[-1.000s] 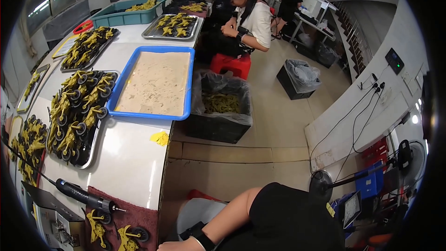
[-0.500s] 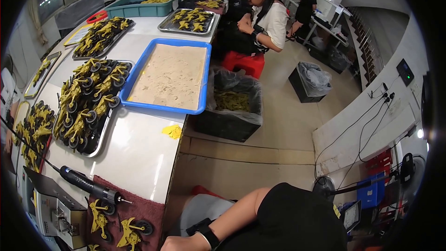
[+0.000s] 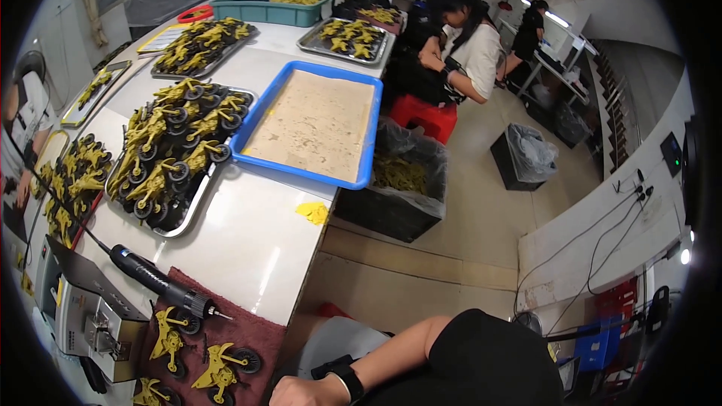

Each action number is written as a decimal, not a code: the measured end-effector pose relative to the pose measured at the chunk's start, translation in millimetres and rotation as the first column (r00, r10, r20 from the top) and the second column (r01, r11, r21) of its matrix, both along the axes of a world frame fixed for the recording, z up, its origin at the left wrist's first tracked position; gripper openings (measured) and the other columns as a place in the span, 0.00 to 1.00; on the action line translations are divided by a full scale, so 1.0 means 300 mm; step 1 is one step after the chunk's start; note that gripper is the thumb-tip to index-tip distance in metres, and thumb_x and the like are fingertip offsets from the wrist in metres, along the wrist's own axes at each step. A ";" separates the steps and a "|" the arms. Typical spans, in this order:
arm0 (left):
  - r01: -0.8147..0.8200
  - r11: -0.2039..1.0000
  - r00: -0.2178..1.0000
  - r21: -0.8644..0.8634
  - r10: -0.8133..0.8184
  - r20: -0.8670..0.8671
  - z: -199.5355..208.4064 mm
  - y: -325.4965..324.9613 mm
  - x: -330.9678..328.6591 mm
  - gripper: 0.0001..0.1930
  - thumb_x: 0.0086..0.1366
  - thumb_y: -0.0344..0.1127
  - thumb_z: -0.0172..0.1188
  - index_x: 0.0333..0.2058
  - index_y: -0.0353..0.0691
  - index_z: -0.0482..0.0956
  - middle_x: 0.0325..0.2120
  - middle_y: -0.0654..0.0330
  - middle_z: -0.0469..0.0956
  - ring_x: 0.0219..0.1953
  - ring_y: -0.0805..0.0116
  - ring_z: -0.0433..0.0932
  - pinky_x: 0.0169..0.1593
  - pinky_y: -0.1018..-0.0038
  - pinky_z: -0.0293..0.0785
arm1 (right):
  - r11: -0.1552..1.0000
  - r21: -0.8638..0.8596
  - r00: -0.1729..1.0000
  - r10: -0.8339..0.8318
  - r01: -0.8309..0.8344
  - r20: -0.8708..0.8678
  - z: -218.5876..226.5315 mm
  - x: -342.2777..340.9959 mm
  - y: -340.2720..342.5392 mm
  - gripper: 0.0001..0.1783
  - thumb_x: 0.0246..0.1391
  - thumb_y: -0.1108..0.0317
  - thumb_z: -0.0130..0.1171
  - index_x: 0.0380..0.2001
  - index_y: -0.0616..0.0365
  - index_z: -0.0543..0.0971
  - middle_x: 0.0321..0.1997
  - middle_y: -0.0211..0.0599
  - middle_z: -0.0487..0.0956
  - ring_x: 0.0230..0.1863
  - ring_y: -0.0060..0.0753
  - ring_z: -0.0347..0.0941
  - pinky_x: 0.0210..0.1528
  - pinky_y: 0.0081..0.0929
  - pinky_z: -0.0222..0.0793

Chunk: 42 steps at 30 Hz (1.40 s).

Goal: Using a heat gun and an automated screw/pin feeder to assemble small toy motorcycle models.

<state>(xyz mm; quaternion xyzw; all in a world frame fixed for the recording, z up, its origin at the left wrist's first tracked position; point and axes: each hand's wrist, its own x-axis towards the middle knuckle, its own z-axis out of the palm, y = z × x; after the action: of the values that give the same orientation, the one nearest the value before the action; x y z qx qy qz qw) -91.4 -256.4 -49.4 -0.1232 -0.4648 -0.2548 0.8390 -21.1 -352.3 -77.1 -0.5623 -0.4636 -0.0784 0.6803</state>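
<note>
My right hand (image 3: 307,391) is at the bottom edge, its forearm coming in from the lower right with a black band at the wrist. The frame cuts off its fingers, so their grip and anything in them are hidden. My left hand is out of view. Beside the right hand, several yellow-and-black toy motorcycles (image 3: 218,367) lie on a dark red cloth (image 3: 259,331). A black electric screwdriver (image 3: 158,278) reaches over the cloth's far edge. To its left stands a grey metal box-shaped device (image 3: 120,331).
A metal tray (image 3: 197,214) heaped with toy motorcycles adjoins a blue tray (image 3: 368,143) of tan material. A yellow scrap (image 3: 312,213) lies near the table edge. Lined black bins (image 3: 391,214) stand on the floor. A co-worker (image 3: 470,53) sits beyond; another person (image 3: 34,105) is at left.
The view has swung left, so the table and trays sit further right in the picture. More of the person at left shows. My right hand stays at the bottom edge.
</note>
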 end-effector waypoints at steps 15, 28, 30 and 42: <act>-0.035 0.996 0.988 -0.078 0.046 0.146 0.032 -0.018 0.028 0.18 0.58 0.53 0.56 0.19 0.47 0.78 0.15 0.64 0.72 0.14 0.62 0.69 0.18 0.69 0.60 | 0.998 -0.054 0.996 0.038 -0.034 0.078 0.058 0.006 0.020 0.24 0.52 0.64 0.53 0.08 0.55 0.57 0.12 0.37 0.59 0.14 0.42 0.60 0.15 0.36 0.51; 0.245 0.969 0.901 -0.013 -0.222 0.373 0.136 -0.013 0.160 0.12 0.63 0.41 0.51 0.23 0.44 0.74 0.18 0.65 0.71 0.17 0.66 0.69 0.22 0.72 0.63 | 0.994 -0.111 0.990 0.014 0.001 0.138 0.089 -0.009 0.020 0.22 0.51 0.65 0.53 0.09 0.55 0.59 0.12 0.36 0.60 0.14 0.41 0.61 0.15 0.35 0.54; 0.251 0.968 0.909 -0.024 -0.227 0.349 0.088 -0.024 0.205 0.12 0.63 0.41 0.51 0.23 0.44 0.74 0.18 0.65 0.71 0.17 0.66 0.69 0.22 0.72 0.63 | 0.968 -0.253 0.999 -0.008 -0.003 -0.042 0.067 0.007 0.007 0.20 0.48 0.62 0.57 0.12 0.57 0.62 0.14 0.39 0.64 0.17 0.45 0.65 0.17 0.36 0.57; 0.126 0.992 0.957 -0.022 -0.116 0.265 0.027 -0.028 0.188 0.13 0.63 0.42 0.50 0.24 0.42 0.73 0.21 0.63 0.72 0.21 0.65 0.70 0.25 0.72 0.65 | 0.849 -0.497 0.974 0.079 -0.177 -0.213 0.096 -0.005 0.013 0.23 0.36 0.55 0.65 0.30 0.55 0.65 0.20 0.45 0.72 0.25 0.52 0.70 0.24 0.42 0.62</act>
<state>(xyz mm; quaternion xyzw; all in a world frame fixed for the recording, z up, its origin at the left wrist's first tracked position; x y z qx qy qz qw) -35.0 -264.8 -41.4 -0.1327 -0.5684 -0.3107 0.7502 -22.7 -348.2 -48.4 -0.6956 -0.4390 0.1461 0.5495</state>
